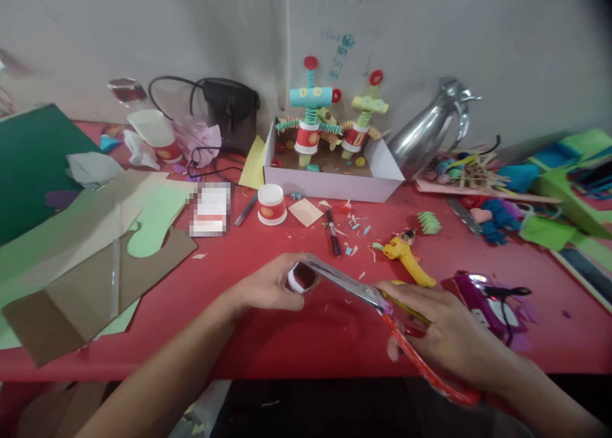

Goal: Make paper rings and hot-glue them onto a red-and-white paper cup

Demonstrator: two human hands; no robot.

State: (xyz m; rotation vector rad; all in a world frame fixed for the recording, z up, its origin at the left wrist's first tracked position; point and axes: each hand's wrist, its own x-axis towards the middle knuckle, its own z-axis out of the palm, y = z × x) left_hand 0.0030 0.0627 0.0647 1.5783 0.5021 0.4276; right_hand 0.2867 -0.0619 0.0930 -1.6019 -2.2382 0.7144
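My left hand [268,284] is closed around a short cardboard tube [295,281], white outside and dark brown inside, its open end facing me. In my right hand [452,333] is a large pair of scissors [347,285] with metal blades and red-wrapped handles. The blade tips reach the tube's upper rim; whether they are cutting into it I cannot tell. Beyond my hands lie a dark marker [333,233], an upturned paper cup [272,205] and a square of peach paper [306,213]. A yellow glue gun [410,259] lies above my right hand.
A white box [335,186] at the back holds two paper-cup figures. Beside it leans a steel jug [425,129]. Cardboard sheets [157,272] and green paper cover the left side. A purple device with a cable [492,304] lies at the right. Paper scraps dot the red table [306,342].
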